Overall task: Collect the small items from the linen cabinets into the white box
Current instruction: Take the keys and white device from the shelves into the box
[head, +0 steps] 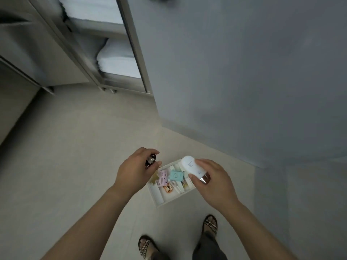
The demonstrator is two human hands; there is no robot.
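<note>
1. Nearest, two sandalled feet [209,225] are seen on the floor [75,166], just short of the box [159,200]; the box could be kicked or stepped on if a step is taken forward without looking.
2. The left hand [134,170] is held above the box's left edge, its fingers [156,163] closed on a small dark metal clip [151,160]. Since the hand sits over the rim rather than the middle, the clip could fall outside onto the floor if released here.
3. The right hand [214,182] is held over the box's right side, its fingers clamped on a white bottle [191,167] with a shiny cap end. The bottle is long against the box, so it could bounce off the rim or off the items already inside.
4. The box rests on the floor and already holds several small items, among them a teal case [176,175] and a pink packet [163,178]. Much of its contents is covered by both hands, and its dividers can only partly be made out.
5. Farther off, folded linen [118,62] is seen on the shelves of an open cabinet [93,76]. Whether any small items remain there cannot be told; the upper shelves are cut off by the frame and a grey door [234,72] blocks the rest.
</note>
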